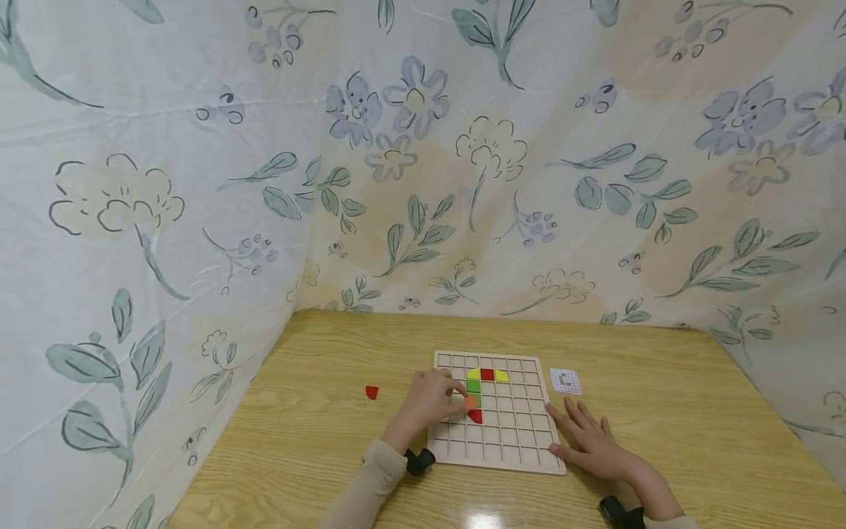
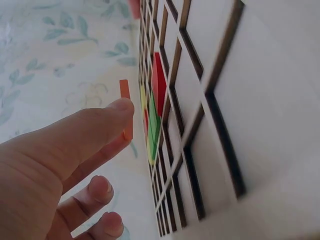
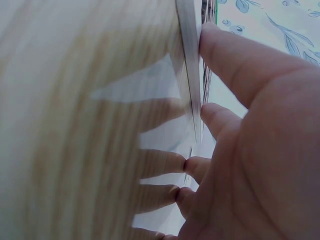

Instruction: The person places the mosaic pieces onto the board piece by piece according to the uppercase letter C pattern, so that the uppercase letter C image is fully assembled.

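Between thumb and finger, my left hand pinches a flat orange tile, held just above the wooden grid board. Set in the board's cells are two green tiles, a red square tile with a yellow piece on either side, and a red quarter-round piece below the greens. The orange tile partly covers the lower green one in the head view. My right hand lies spread, with its thumb and a finger touching the board's right edge and other fingertips on the table.
Another red quarter-round piece lies on the wooden table to the left of the board. A small printed pattern card sits to the board's right. Flowered cloth hangs behind the table and along its left.
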Motion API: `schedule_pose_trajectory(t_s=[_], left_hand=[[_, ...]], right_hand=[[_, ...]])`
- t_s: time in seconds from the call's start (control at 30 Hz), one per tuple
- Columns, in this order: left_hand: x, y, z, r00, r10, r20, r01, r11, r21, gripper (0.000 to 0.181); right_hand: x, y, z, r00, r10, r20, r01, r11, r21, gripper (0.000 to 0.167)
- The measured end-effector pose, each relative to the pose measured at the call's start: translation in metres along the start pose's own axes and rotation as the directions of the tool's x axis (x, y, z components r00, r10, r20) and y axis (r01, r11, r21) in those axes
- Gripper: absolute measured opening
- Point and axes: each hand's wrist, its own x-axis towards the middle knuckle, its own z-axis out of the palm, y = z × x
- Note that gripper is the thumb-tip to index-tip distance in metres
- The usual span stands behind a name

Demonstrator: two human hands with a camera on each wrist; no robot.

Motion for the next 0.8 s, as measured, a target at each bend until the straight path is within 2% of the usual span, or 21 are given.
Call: schedule_pose_trajectory(t_s=[0.37,0.63,0.8], left_hand=[[0.007,0.015,0.016,1.000,0.023,0.007,-0.023,0.999,0.031,0.019],[0.007,0.024,0.019,0.997,-0.042,0.064,0.043,0.999,-0.008,0.021],[0.007,0.028,0.020,0.997,-0.043,0.067,0.043,0.999,0.006,0.018]], right_hand=[[0.001,0.001,0.001,1.000,-0.010,-0.015,0.010,1.000,-0.012,0.067],[0.001,0.000,0.001,1.000,-0.011,-0.017,0.011,1.000,-0.017,0.067],[0.000,0.000,0.001,1.000,-0.011,-0.018,0.011,1.000,-0.011,0.066]])
